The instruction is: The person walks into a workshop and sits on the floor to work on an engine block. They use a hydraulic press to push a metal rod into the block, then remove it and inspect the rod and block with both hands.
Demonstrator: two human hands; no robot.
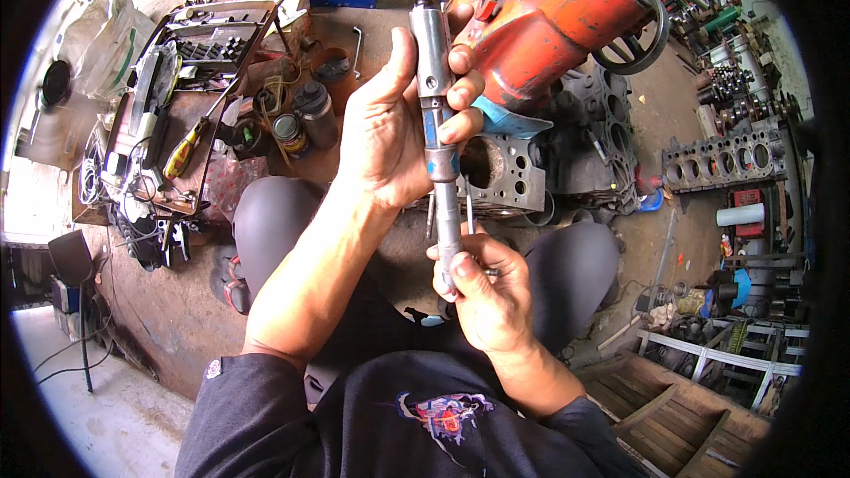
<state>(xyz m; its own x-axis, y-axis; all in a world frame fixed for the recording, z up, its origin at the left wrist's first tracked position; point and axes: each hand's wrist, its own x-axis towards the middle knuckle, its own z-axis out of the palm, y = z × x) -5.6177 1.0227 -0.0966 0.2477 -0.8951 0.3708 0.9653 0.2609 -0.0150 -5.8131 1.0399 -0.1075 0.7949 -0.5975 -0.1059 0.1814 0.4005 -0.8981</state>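
A long stepped metal shaft [432, 57], silvery grey with blue patches on its middle, stands nearly upright between my hands. My left hand [385, 128] is closed around its upper part, thumb pointing up and fingertips curled over the far side. Lower down, my right hand [487, 292] pinches the narrower bottom end between thumb and fingers. A thin rod shows beside the shaft, just above my right hand; whether it is joined to the shaft I cannot tell. Behind them lies an engine block [505, 181] with round bores, partly hidden by my hands.
A red machine [558, 22] with a black handwheel [642, 40] rises over the block. To the left, a tool tray [150, 150] holds a yellow screwdriver [184, 150]. Bottles and cans stand beside it. A cylinder head [726, 159] lies right; a wooden crate [677, 420] sits lower right.
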